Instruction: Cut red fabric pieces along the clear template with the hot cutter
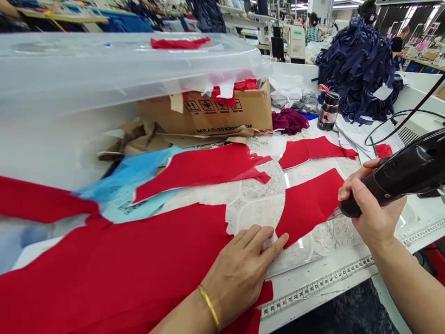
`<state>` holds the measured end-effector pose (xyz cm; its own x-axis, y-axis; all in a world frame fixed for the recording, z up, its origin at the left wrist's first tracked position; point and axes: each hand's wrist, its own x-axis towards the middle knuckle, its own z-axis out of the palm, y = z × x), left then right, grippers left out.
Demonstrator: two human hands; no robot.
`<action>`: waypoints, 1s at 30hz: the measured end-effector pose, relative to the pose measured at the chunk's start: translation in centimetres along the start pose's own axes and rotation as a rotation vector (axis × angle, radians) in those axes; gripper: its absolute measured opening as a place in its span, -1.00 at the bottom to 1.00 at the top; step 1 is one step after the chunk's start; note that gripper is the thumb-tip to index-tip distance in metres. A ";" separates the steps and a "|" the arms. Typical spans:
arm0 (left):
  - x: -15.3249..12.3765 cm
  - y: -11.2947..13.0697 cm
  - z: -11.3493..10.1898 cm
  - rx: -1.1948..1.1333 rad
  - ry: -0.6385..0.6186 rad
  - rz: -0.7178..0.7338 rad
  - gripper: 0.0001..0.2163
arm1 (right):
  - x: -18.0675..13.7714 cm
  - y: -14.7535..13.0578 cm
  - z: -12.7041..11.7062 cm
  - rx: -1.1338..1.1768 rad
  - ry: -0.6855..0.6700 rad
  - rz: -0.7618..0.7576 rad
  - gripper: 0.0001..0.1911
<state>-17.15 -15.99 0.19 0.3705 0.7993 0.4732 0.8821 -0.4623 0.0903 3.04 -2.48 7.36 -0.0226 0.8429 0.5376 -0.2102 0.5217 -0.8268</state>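
Note:
My left hand (pixel 243 264) lies flat with fingers stretched out, pressing the lower tip of a small red fabric piece (pixel 308 204) against a clear template sheet (pixel 257 213) on the table. My right hand (pixel 370 208) is wrapped round a black corded hand tool (pixel 399 174) whose metal tip touches the right edge of that red piece. A large red fabric sheet (pixel 114 273) lies under my left wrist. Two more red pieces, one long (pixel 205 169) and one smaller (pixel 313 150), lie further back.
A translucent plastic bin lid (pixel 121 69) covers a cardboard box (pixel 215 111) at the back left. Blue paper (pixel 128 185), a metal flask (pixel 328 110), a navy fabric pile (pixel 358 69) and a tape measure (pixel 330 280) along the table's front edge are nearby. People work far behind.

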 end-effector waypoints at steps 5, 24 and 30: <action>0.0 0.0 0.1 -0.003 -0.002 0.001 -0.57 | 0.3 0.2 -0.7 -0.006 0.009 -0.016 -0.74; 0.0 -0.1 0.0 -0.004 0.001 0.005 -0.58 | -0.5 0.4 1.4 0.004 0.000 0.052 -0.80; 0.0 -0.1 0.1 -0.007 -0.002 0.009 -0.61 | 0.5 0.3 -0.4 -0.021 0.023 -0.002 -0.74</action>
<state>-17.18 -15.89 0.10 0.3790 0.7959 0.4721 0.8766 -0.4722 0.0925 3.40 -1.87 7.33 0.0005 0.8447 0.5352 -0.1897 0.5256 -0.8293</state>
